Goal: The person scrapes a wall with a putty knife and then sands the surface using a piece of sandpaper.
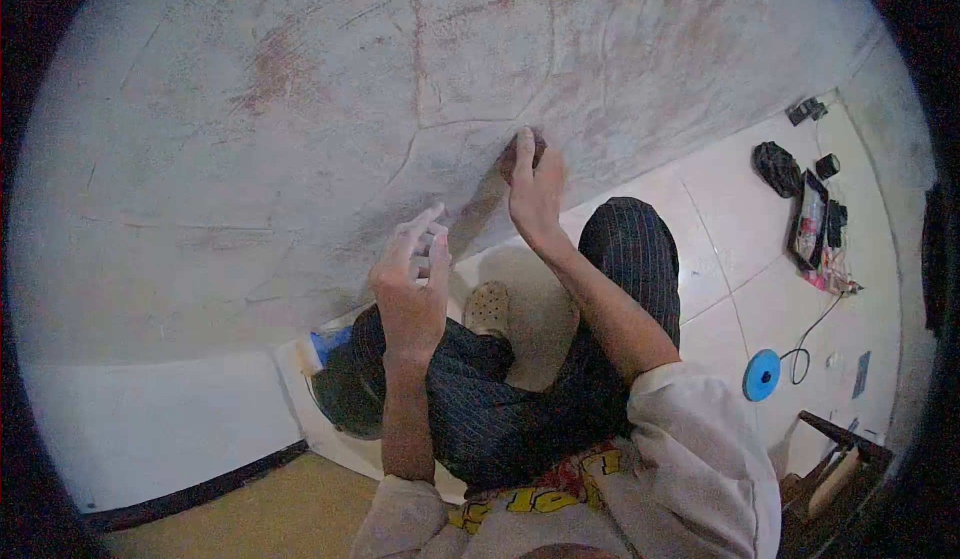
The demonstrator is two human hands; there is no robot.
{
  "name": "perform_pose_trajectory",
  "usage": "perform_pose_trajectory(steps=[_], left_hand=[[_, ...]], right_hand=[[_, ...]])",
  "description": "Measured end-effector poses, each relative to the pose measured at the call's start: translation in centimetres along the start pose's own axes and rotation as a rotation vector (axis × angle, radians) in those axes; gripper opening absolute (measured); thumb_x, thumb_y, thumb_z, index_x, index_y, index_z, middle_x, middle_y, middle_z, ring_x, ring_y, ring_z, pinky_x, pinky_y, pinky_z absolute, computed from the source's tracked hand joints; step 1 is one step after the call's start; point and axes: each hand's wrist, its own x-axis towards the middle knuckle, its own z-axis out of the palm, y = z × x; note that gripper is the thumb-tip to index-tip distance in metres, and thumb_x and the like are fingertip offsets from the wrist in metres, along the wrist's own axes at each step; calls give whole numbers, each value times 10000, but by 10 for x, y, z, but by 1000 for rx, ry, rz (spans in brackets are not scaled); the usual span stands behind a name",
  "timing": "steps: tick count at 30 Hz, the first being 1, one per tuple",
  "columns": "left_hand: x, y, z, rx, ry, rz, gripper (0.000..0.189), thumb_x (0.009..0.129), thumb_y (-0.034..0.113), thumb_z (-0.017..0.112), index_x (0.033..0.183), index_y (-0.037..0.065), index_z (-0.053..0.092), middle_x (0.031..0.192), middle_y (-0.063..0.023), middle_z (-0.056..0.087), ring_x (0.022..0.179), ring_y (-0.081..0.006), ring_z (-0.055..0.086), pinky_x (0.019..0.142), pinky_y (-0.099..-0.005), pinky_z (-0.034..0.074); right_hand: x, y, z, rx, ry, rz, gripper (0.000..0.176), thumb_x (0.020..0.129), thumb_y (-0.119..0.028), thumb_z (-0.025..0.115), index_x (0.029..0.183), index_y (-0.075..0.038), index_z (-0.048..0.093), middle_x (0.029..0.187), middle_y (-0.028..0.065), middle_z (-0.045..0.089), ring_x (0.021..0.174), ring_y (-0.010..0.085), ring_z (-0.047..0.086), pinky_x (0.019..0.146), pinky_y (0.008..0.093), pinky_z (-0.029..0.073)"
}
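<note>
- Head view: the right hand [535, 184] is closed over a small dark pad [528, 144], fingers wrapped across its top. It presses the pad against the stained grey wall [300, 109], above the person's knees.
- The left hand [410, 284] hangs in the air just left of it, half open with the fingers loosely curled, holding nothing. It appears clear of the wall.
- The pad is small and mostly covered by the fingers. If the pressure goes off-centre it could slip out, and the knuckles would likely scrape the rough surface.
- The person squats deep, one foot in a perforated clog [487, 306] on the tiled floor [740, 209]. With neither hand braced, a hard lean forward could upset the balance.
- A dark round bucket [335, 399] sits just beside the left knee, largely hidden by the leg, so its contents cannot be told. A blue thing [330, 344] shows at its rim. A shift of that knee could knock the bucket.
- A blue disc [762, 374] lies on the floor, well apart from both hands.
</note>
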Motion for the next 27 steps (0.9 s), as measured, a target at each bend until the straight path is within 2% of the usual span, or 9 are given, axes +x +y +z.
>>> perform_pose_trajectory(steps=[6, 8, 10, 14, 16, 19, 22, 25, 27], left_hand=[[-1, 1, -3, -10, -7, -35, 247, 921, 115, 573, 1152, 53, 634, 1090, -107, 655, 839, -168, 661, 703, -286, 541], [1, 1, -3, -34, -24, -65, 246, 922, 117, 571, 1150, 52, 634, 1091, -111, 655, 841, -167, 661, 712, -286, 537], [1, -2, -4, 67, 17, 71, 245, 919, 120, 574, 1145, 49, 635, 1064, -116, 658, 831, -163, 662, 720, -295, 528], [2, -4, -3, 154, 22, 159, 246, 916, 132, 578, 1141, 48, 634, 1038, -116, 661, 850, -175, 661, 720, -307, 525], [1, -4, -3, 40, -18, 9, 248, 919, 149, 578, 1139, 49, 635, 1042, -112, 656, 878, -190, 657, 719, -309, 526], [1, 0, -2, -8, -31, -31, 249, 917, 148, 583, 1138, 44, 634, 1062, -114, 649, 888, -188, 652, 707, -301, 524], [1, 7, -3, 21, -9, -25, 246, 916, 130, 583, 1144, 50, 634, 1072, -117, 643, 884, -186, 652, 716, -304, 527], [0, 1, -2, -62, -10, -64, 248, 909, 108, 586, 1147, 56, 636, 1086, -123, 642, 908, -204, 652, 730, -322, 535], [2, 2, -4, -5, -12, -36, 246, 910, 106, 585, 1145, 57, 638, 1091, -123, 644, 923, -208, 650, 744, -324, 537]], right_hand=[[13, 32, 7, 5, -34, -35, 407, 975, -310, 445, 1083, 61, 571, 957, 276, 630, 886, 436, 592, 801, 462, 435], [7, 5, -4, 35, -78, -88, 412, 975, -311, 441, 1101, 60, 568, 979, 283, 632, 920, 433, 603, 815, 454, 440], [20, 4, -5, 173, 61, 129, 413, 978, -313, 433, 1093, 60, 569, 961, 287, 630, 924, 432, 605, 818, 443, 446], [14, 15, -1, 107, -39, -15, 418, 981, -323, 429, 1045, 60, 583, 901, 266, 632, 861, 408, 608, 795, 428, 451], [23, 11, -4, 253, 61, 75, 413, 979, -315, 430, 1066, 58, 582, 897, 263, 627, 849, 405, 601, 793, 432, 449], [9, 24, 2, -26, -80, 16, 413, 974, -315, 439, 1073, 57, 587, 914, 260, 631, 867, 395, 604, 804, 442, 446], [19, 17, -1, 100, 38, 103, 418, 973, -326, 447, 1054, 57, 595, 912, 253, 632, 870, 391, 603, 811, 452, 446], [8, 17, 0, -14, -109, 39, 420, 971, -338, 459, 1025, 54, 599, 913, 239, 637, 858, 371, 608, 810, 451, 452], [24, -2, -15, 101, -23, 74, 407, 969, -326, 462, 1022, 54, 598, 914, 242, 636, 841, 369, 611, 801, 454, 457]])
